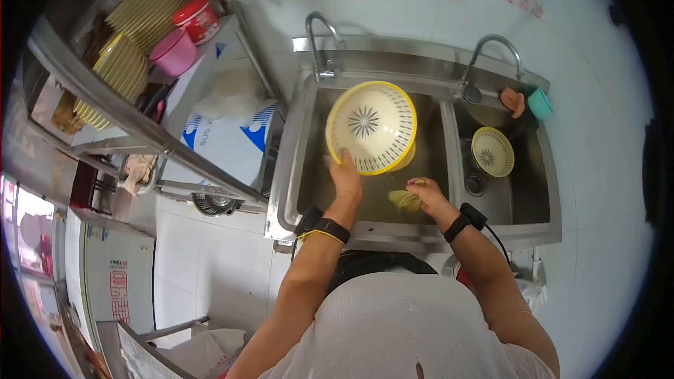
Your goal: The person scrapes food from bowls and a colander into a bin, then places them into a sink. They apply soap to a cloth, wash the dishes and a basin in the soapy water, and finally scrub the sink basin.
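My left hand (pixel 345 179) grips the near rim of a cream plastic colander (pixel 382 123) with a yellow edge, tilted over the left sink basin (pixel 309 189). Part of another yellow-rimmed piece (pixel 406 158) shows beneath it, mostly hidden. Closed around a crumpled yellow-green cloth (pixel 404 200), my right hand (pixel 427 195) is over the same basin, apart from the colander. In the right basin (pixel 530 196) a smaller cream colander (pixel 493 151) leans beside the drain (pixel 475 184).
Two faucets (pixel 319 49) (pixel 495 42) stand behind the basins. A teal cup (pixel 539 104) and a reddish-brown cloth (pixel 512 102) sit at the back right corner. To the left, a metal shelf (pixel 168 144) holds stacked plates (pixel 119 70), a pink basin (pixel 173 52) and a red lidded pot (pixel 196 21).
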Demonstrator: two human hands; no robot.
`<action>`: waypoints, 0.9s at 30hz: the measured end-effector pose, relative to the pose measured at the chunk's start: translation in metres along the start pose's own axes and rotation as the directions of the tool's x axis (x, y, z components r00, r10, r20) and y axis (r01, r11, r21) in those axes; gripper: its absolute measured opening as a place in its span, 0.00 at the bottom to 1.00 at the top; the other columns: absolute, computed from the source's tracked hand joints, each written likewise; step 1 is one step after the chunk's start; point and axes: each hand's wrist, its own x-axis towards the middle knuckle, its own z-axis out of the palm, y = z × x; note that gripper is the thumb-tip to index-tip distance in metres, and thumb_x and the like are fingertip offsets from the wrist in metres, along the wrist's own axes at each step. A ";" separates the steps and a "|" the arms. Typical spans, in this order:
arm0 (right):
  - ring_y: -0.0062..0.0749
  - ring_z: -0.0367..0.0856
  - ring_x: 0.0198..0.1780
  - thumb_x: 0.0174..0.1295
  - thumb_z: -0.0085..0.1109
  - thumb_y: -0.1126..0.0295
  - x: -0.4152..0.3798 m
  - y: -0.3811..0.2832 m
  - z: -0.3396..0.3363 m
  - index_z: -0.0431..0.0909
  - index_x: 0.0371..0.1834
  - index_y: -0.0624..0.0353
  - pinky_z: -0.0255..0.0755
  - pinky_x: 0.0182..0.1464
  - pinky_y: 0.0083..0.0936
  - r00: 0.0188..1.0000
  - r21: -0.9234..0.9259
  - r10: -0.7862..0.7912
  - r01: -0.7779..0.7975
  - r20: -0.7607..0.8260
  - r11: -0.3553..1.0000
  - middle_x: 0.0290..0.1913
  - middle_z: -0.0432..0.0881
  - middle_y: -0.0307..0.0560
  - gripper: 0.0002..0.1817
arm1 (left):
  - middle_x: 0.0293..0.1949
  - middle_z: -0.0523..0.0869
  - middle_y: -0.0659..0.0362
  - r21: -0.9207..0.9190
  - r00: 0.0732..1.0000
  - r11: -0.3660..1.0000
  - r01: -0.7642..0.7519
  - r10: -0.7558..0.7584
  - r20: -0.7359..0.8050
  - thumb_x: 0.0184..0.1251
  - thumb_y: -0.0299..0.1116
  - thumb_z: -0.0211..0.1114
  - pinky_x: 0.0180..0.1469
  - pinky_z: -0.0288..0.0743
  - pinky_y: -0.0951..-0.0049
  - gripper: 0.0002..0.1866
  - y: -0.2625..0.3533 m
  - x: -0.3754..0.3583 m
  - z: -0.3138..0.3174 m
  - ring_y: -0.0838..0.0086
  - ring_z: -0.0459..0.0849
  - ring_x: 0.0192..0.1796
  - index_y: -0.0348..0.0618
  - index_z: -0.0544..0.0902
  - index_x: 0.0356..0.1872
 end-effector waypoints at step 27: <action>0.26 0.73 0.42 0.58 0.46 0.53 0.003 -0.078 0.025 0.68 0.48 0.53 0.68 0.46 0.25 0.910 0.484 -0.183 -0.021 0.372 0.875 0.42 0.74 0.40 0.20 | 0.21 0.71 0.60 -0.164 0.303 0.284 0.945 -0.560 0.772 0.58 0.53 0.47 0.13 0.56 0.80 0.23 -0.030 -0.072 0.000 0.78 0.61 0.12 0.42 0.71 0.40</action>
